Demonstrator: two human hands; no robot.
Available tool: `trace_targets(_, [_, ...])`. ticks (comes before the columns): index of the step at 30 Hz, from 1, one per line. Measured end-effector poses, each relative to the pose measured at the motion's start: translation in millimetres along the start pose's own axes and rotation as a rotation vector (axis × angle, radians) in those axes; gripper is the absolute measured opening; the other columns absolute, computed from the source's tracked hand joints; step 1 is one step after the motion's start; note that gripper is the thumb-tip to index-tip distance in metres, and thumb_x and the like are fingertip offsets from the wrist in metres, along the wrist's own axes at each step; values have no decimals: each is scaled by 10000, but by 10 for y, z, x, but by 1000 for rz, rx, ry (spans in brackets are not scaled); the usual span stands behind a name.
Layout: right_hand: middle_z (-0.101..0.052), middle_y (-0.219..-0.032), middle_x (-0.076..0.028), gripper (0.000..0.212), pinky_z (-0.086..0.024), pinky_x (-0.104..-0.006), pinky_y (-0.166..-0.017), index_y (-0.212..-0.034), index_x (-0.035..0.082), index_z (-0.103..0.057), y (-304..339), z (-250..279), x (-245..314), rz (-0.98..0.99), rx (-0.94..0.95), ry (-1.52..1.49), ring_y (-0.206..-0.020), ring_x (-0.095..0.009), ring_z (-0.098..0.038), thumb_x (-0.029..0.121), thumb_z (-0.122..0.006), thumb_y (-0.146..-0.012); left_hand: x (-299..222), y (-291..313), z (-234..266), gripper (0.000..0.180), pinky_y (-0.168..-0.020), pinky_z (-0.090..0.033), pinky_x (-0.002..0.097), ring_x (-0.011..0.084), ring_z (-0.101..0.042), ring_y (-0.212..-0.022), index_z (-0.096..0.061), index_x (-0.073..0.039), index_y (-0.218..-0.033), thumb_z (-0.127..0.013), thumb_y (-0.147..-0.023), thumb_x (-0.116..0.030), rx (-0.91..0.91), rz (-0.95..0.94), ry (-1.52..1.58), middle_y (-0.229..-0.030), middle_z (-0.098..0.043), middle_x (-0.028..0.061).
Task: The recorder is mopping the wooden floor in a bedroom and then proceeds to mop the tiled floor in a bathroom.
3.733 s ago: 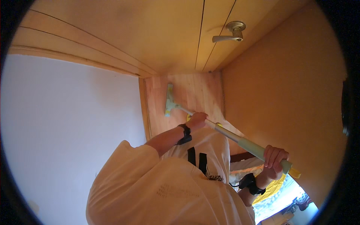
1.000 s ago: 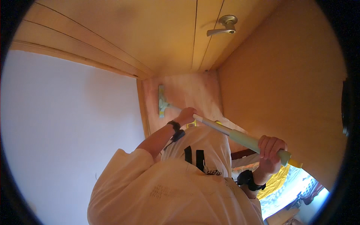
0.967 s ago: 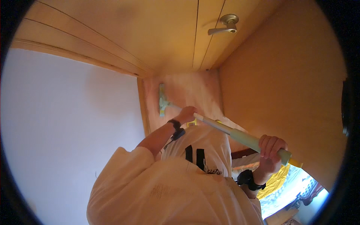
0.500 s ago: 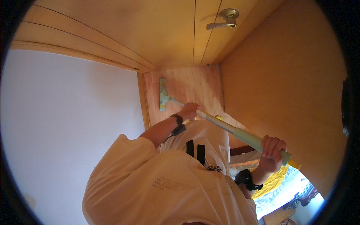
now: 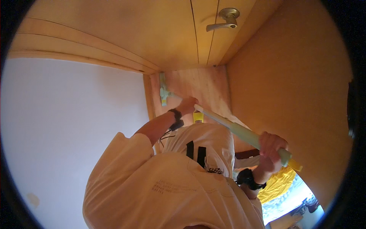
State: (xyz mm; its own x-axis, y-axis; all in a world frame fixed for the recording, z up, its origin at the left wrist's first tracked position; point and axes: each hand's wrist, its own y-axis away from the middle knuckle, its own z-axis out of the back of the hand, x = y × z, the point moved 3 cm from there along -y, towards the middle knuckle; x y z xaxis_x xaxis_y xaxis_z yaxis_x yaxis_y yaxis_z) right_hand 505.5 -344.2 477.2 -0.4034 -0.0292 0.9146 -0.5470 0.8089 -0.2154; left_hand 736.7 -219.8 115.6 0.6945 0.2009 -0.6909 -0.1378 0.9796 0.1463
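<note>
A flat mop (image 5: 232, 126) with a pale green pole slants across in front of my body. My left hand (image 5: 187, 105) is wrapped round the pole's lower part, close to the mop head. Higher up, my right hand (image 5: 273, 149) grips the thick green handle just below its yellow end. The narrow green and yellow mop head (image 5: 163, 91) lies on the wooden floor (image 5: 202, 82), near the left wall and the foot of the door. Dark bands circle both my wrists.
Ahead stands a wooden door (image 5: 152, 30) with a metal lever handle (image 5: 226, 20). A white wall (image 5: 76, 114) rises on the left, a brown wooden panel (image 5: 293, 84) on the right. A yellow slipper (image 5: 198, 116) shows by my leg. Yellow cloth (image 5: 277, 186) lies at the lower right.
The mop head has slid forward, toward the door. Both hands have moved slightly forward and left with the pole, still gripping it. More of the yellow slipper shows.
</note>
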Motion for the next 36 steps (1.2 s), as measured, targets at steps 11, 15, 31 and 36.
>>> trace_targets(11, [-356,-559,-15,107,-304,-307,-574,-624,82,-370,-25,-14,122,-28,-471,36,-516,-131,-328,36,-461,-655,-55,-383,-118,127,-667,-465,420,332,-594,-792,-628,-82,-772,-610,-668,-152,-17,-11,-12,-806,-623,129])
trace_targets(15, [-303,-571,3,133,-254,-305,-559,-618,104,-364,145,90,284,4,-495,50,-543,-110,-267,63,-468,-689,-302,-484,-339,91,-635,-450,436,336,-592,-757,-619,-87,-745,-550,-687,-101,-10,-12,62,-775,-623,122])
trace_targets(31, [-356,-514,21,202,-275,-250,-534,-618,155,-372,654,460,489,84,-316,52,-459,-78,-309,118,-495,-775,-706,-350,-643,145,-670,-455,450,368,-583,-777,-619,-44,-772,-565,-640,-66,230,-184,77,-799,-609,172])
trace_targets(36, [-385,-526,21,190,-280,-253,-533,-619,145,-369,497,450,513,93,-71,18,-452,-67,-326,75,-489,-749,-786,-141,-456,98,-658,-444,461,377,-567,-782,-582,-25,-703,-599,-661,-112,157,-81,100,-768,-592,181])
